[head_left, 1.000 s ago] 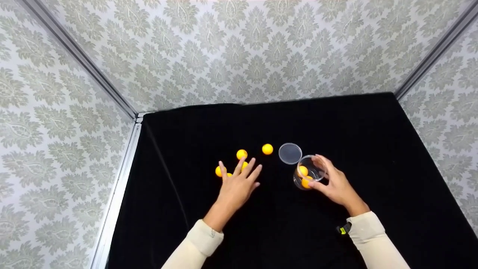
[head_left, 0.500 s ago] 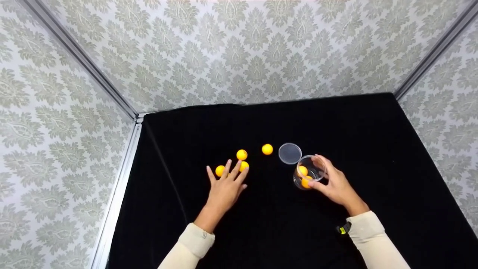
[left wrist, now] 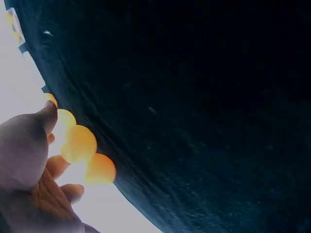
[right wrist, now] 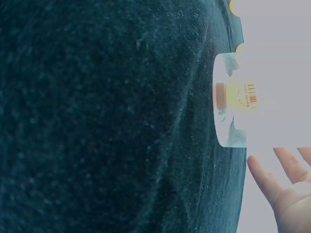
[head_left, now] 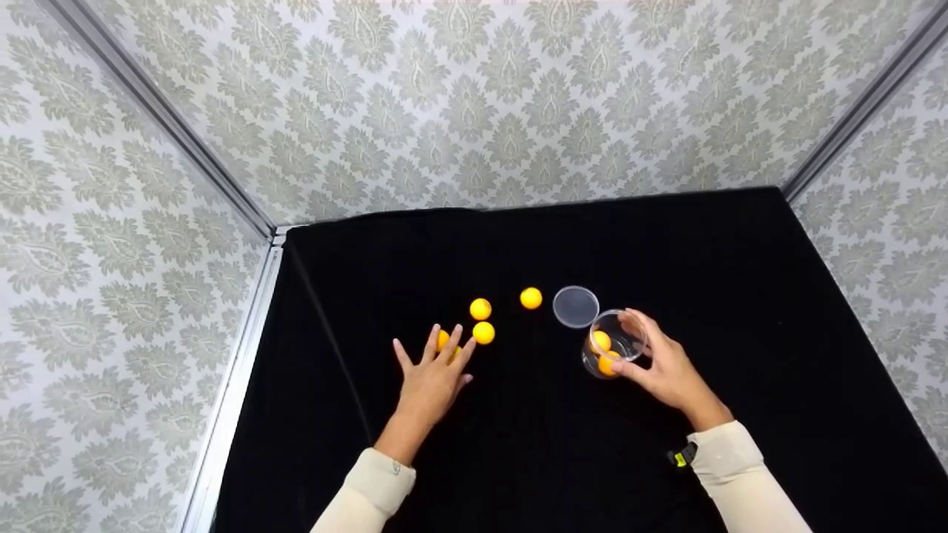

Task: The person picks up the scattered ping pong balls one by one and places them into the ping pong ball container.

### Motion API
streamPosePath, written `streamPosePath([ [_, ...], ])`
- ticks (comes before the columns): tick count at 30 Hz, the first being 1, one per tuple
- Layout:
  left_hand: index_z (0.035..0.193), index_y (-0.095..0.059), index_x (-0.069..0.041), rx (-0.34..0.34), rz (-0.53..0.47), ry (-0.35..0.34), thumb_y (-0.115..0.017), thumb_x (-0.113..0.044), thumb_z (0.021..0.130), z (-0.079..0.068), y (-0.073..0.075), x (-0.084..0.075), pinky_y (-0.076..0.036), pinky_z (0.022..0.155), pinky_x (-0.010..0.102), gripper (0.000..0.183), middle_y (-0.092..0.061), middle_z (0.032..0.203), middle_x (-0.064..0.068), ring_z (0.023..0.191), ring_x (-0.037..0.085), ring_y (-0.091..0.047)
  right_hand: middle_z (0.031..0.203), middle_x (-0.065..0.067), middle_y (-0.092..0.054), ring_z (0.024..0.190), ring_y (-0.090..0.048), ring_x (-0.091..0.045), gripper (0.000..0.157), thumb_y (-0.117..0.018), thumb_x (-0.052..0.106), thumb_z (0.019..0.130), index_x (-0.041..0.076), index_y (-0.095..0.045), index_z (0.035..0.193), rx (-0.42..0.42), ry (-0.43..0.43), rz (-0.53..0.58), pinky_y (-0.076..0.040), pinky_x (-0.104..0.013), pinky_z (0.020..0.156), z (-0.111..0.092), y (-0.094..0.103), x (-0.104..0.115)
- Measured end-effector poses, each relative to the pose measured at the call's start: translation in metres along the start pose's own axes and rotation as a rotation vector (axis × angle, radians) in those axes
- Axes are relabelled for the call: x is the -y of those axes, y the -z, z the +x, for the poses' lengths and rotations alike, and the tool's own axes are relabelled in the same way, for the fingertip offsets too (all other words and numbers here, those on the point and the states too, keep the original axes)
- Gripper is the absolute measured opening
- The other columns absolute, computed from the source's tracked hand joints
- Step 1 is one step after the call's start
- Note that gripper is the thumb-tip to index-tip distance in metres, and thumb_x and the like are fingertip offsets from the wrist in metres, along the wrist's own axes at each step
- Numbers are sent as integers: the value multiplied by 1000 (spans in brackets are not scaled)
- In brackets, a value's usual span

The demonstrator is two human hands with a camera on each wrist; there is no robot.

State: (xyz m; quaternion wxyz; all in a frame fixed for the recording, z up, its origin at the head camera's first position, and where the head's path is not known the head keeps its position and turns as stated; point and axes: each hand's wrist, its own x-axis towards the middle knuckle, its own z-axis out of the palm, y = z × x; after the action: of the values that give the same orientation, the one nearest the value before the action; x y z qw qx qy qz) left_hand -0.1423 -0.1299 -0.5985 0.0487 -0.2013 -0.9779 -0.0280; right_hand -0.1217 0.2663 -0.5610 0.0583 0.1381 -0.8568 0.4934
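My left hand [head_left: 428, 386] reaches over the orange ping-pong balls with its fingers spread and fairly straight. Two balls lie partly hidden under those fingers, one of them a ball [head_left: 443, 339] near the middle fingers. Just right of the fingertips sits another ball [head_left: 483, 332], with a further ball [head_left: 481, 309] behind it. In the left wrist view, balls [left wrist: 79, 144] line up beside the thumb and fingers. My right hand [head_left: 675, 374] grips a clear plastic jar [head_left: 618, 334], thumb and fingers around its side near the rim. Inside the jar, orange balls [head_left: 601, 340] show through the wall.
A round clear lid [head_left: 576, 306] lies flat just behind the jar, on its left. Left of the lid is a lone ball [head_left: 531, 298]. Black cloth [head_left: 666, 244] covers the table, with patterned walls [head_left: 474, 111] along the back and sides.
My left hand has shifted leftward across the balls, uncovering the ball on the right while its fingers now overlap the leftmost ones. The right hand and jar stay in place.
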Motion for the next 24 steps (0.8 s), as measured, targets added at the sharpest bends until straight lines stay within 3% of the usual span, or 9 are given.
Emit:
streamPosePath([
  [2,155,-44,-34,0,1,0,-66,-42,97,0,-3,3,-11,106,88,62,-37,165,-4,155,33,-29,148,-22,-55,136,-55,-40,84,-85,4,81,-4,-40,151,2,-5,-4,-47,-21,104,0,0,0],
  [6,153,-47,-36,-19,-2,-6,-68,-41,96,2,-7,7,-11,106,89,60,-38,164,-4,155,33,-30,148,-21,-55,136,-55,-40,83,-85,4,81,-3,-40,151,3,-10,-7,-50,-50,104,-1,-1,-1],
  [7,152,-48,-37,-27,0,-8,-68,-40,96,2,-8,8,-12,106,89,59,-39,164,-4,155,33,-30,148,-21,-55,135,-55,-41,83,-85,4,81,-3,-40,151,2,-10,-7,-50,-51,104,-1,-1,-1],
  [10,150,-51,-38,-48,12,-10,-70,-39,95,4,-10,10,-14,105,88,58,-40,163,-3,154,33,-31,148,-21,-55,136,-54,-41,84,-85,3,81,-3,-40,151,0,-12,2,-51,-29,105,-1,-1,-2],
  [13,149,-52,-38,-52,26,-4,-71,-37,94,6,-11,12,-14,105,88,58,-41,163,-4,155,32,-31,147,-23,-55,135,-54,-43,84,-85,3,81,-5,-40,151,-2,3,13,-40,-6,100,-1,-1,-2],
  [24,149,-53,-35,-32,45,5,-64,-29,99,14,-16,15,-12,107,87,51,-44,161,-5,156,33,-27,145,-26,-55,134,-54,-44,84,-86,3,79,-7,-40,150,-19,29,28,-40,-5,100,0,0,-3],
])
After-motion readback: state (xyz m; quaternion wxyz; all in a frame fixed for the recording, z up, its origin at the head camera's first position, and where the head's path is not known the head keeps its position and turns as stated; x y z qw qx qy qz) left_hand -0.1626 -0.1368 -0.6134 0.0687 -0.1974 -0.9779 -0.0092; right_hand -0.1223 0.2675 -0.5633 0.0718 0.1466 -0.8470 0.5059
